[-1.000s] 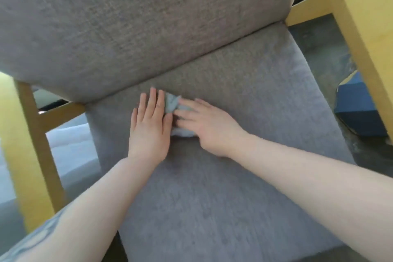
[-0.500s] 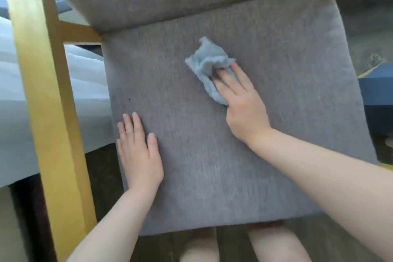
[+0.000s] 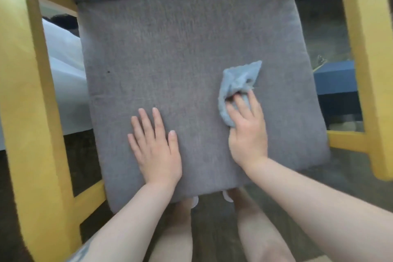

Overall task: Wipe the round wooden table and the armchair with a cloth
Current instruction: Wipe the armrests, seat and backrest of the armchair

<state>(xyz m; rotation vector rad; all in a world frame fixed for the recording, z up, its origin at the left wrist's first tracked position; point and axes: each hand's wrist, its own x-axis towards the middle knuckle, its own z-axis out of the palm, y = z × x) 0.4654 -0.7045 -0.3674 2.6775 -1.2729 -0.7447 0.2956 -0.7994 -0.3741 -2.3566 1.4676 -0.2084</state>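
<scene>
Grey seat cushion (image 3: pixel 170 49), yellow frame (image 3: pixel 32 112).

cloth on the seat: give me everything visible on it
The cloth is pale blue-grey, soft and fuzzy like microfibre or terry, crumpled and bunched rather than spread flat. It lies on the right half of the armchair's grey seat cushion, with one loose corner pointing away toward the backrest. The right hand presses its near end down, fingers on top and partly tucked into the folds. The left hand lies flat on the cushion, apart from it. No stains or label visible.
</scene>
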